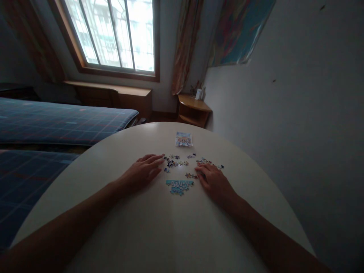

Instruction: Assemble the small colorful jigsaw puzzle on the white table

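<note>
A partly joined jigsaw section [179,186], light blue with white lettering, lies flat on the pale rounded table [170,235] between my hands. Beyond it are several loose puzzle pieces [182,163], scattered in small groups. My left hand [145,168] rests at the left edge of these pieces, fingers stretched out and fingertips beside the dark ones. On the other side, my right hand [212,179] lies over the right-hand pieces, its fingers loosely bent and apart, partly covering some. A small picture card [183,139] lies farther back on the table.
Left of the table is a bed with a blue checked cover [62,119]. A wooden desk [133,91] stands under the bright window [113,34], and a corner shelf [193,103] behind the table. A white wall [284,113] runs along the right.
</note>
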Demonstrator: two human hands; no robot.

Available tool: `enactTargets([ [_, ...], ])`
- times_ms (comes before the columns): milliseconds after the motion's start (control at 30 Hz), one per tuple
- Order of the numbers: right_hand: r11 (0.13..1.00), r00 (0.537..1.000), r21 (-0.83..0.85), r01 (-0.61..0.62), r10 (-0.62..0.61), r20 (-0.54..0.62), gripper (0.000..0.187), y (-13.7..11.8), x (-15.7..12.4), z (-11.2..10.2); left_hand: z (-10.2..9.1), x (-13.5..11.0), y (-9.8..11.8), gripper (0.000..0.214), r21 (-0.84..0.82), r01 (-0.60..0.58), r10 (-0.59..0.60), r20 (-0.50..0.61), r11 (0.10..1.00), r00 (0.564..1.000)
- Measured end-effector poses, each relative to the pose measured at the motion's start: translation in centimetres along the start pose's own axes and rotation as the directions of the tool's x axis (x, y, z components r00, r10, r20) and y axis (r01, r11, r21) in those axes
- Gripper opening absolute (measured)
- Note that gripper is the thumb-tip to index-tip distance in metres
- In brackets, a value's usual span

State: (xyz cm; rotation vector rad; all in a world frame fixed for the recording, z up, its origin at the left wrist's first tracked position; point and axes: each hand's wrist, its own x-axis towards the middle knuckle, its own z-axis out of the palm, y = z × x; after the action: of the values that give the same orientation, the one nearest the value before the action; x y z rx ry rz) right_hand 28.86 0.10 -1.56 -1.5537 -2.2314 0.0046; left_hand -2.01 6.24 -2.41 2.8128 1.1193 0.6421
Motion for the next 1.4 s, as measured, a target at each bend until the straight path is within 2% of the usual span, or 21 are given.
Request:
enactTargets([
  [167, 1.000, 1.000, -0.011, 0.000, 0.000, 0.016, 0.026, -0.1, 0.0, -0.2, -0.6, -0.3, 1.3, 0.027, 0.079, -0.066, 0.067, -0.002, 0.995, 0.998],
  [333, 1.000, 1.000, -0.029, -0.003, 0.004, 0.028, 0.026, -0.1, -0.1, -0.1, -1.7, -0.5, 1.7, 0.019, 0.014, -0.147, 0.145, 0.068, 0.989, 0.987],
  [467, 0.999, 0.999, -0.042, -0.013, 0.014, 0.037, 0.027, -0.1, -0.2, -0.2, -1.9, -0.4, 1.6, 0.020, -0.095, -0.070, 0.079, 0.095, 0.993, 0.992],
  [633, 0.999, 0.999, -0.047, -0.017, 0.019, 0.043, 0.027, -0.2, -0.1, -0.3, -2.3, -0.3, 1.7, 0.019, -0.160, 0.037, -0.007, 0.185, 0.986, 0.983],
  [767, 0.998, 0.999, -0.052, -0.018, 0.021, 0.049, 0.027, -0.2, -0.1, -0.2, -2.9, -0.4, 2.4, 0.020, -0.185, 0.099, -0.051, 0.250, 0.978, 0.967],
  [900, 0.999, 0.999, -0.050, -0.014, 0.016, 0.040, 0.026, -0.1, -0.1, -0.1, -3.6, -0.5, 3.4, 0.026, -0.294, 0.169, -0.067, 0.327, 0.941, 0.943],
  [1067, 1.000, 1.000, -0.010, 0.000, 0.000, 0.003, 0.024, 0.0, 0.0, -0.2, -4.2, -0.4, 4.4, 0.026, -0.485, 0.219, -0.007, 0.401, 0.847, 0.916],
  [1167, 0.999, 0.999, 0.030, 0.011, -0.010, -0.051, 0.021, -0.5, 0.1, -0.6, -3.8, -0.2, 5.3, 0.021, -0.598, 0.233, 0.000, 0.363, 0.767, 0.932],
  [1267, 0.988, 0.992, 0.145, 0.059, -0.042, -0.116, 0.014, -1.8, -0.2, -1.2, -2.6, 0.1, 6.5, 0.014, -0.704, 0.251, -0.099, 0.249, 0.665, 0.963],
  [1333, 0.952, 0.992, 0.289, 0.095, -0.068, -0.104, 0.012, -3.1, -0.6, -1.5, -1.7, 0.3, 7.4, 0.013, -0.776, 0.279, -0.204, 0.196, 0.565, 0.959],
  [1400, 0.904, 0.994, 0.415, 0.108, -0.083, -0.077, 0.014, -4.5, -1.2, -1.6, -0.9, 0.4, 8.3, 0.013, -0.827, 0.267, -0.234, 0.169, 0.495, 0.958],
])
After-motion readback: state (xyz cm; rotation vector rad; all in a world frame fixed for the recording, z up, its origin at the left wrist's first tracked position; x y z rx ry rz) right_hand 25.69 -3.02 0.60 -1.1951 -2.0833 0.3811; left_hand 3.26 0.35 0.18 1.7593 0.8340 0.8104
